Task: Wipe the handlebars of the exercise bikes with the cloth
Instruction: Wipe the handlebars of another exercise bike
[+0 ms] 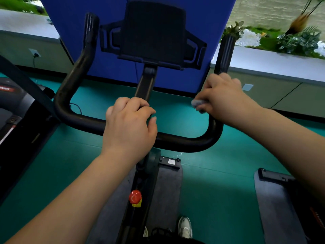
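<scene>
- Right hand (223,97) wrapped around the right upright of the handlebar (84,120), fingers curled tight, with a grey cloth (197,103) bunched between palm and bar.
- Only a small wad of cloth showing, poking out at the thumb side; the rest hidden under the hand.
- Left hand (130,124) set on the middle of the crossbar, just in front of the centre post (146,85), fingers bent over the bar and gripping it, apparently to steady the bike.
- Cloth sitting low on the right upright, just above the bend; ribbed grip (226,53) above the hand bare and not yet under the cloth.
- Left upright (89,32) and left bend well apart from both hands, nothing touching them.
- Judged from this: work in hand is the right arm of the bar, probably a stroke along the upright. Impossible to tell from the bar's surface which parts are already wiped; no streaks or damp marks readable on the black finish.
- Likely left: top of the right grip, the crossbar under the left hand, maybe the whole left side.
- Another machine (15,106) at the left edge and a second base (277,191) at the right; whether either is a bike to wipe is unclear.
- Tablet holder (154,32) above the post, red knob (135,197) lower on the frame, green floor (219,173) below.
</scene>
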`<state>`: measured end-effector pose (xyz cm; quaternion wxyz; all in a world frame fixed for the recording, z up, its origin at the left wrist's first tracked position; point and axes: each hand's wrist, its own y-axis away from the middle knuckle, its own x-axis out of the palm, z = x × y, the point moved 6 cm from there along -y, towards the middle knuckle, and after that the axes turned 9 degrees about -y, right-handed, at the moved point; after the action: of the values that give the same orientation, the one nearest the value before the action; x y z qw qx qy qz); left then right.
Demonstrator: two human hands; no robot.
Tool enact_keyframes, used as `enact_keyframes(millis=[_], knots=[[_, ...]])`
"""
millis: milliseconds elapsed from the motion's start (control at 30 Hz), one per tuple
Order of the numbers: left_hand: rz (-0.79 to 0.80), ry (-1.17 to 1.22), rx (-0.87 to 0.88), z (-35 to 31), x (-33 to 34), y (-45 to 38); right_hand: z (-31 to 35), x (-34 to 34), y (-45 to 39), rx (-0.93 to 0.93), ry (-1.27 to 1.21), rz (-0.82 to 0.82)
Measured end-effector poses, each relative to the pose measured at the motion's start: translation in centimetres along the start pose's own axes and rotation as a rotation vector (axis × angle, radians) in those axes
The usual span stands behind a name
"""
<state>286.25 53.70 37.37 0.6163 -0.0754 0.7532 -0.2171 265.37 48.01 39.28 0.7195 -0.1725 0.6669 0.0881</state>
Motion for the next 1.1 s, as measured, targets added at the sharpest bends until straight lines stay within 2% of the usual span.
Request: enact_keyframes(millis=[100, 167, 400, 633, 800, 1000, 1100], knots=[[-0.007, -0.009, -0.005, -0.1, 0.0, -0.1, -1.8, -0.7, -1.6, 0.149, -0.028, -0.053], [-0.010, -0.004, -0.007, -0.1, -0.1, -0.1, -2.1, -0.7, -1.5, 0.207, -0.085, -0.020], [-0.004, -0.011, -0.023, -0.3, -0.2, -0.1, 0.6, 0.1, 1.7, 0.135, -0.162, 0.111], [-0.030, 0.013, -0.035, 0.0, -0.3, -0.1, -2.8, -1.4, -3.8, 0.288, -0.004, -0.072], [-0.022, 0.015, -0.038, 0.1, -0.3, -0.1, -1.0, -0.6, -1.9, 0.238, 0.014, 0.084], [-0.014, 0.031, -0.039, 0.0, -0.4, 0.0, 2.9, -0.1, 2.6, 0.204, -0.077, 0.247], [-0.009, 0.024, -0.032, -0.1, -0.4, 0.0, 4.1, 0.5, 5.1, 0.248, -0.189, 0.214]])
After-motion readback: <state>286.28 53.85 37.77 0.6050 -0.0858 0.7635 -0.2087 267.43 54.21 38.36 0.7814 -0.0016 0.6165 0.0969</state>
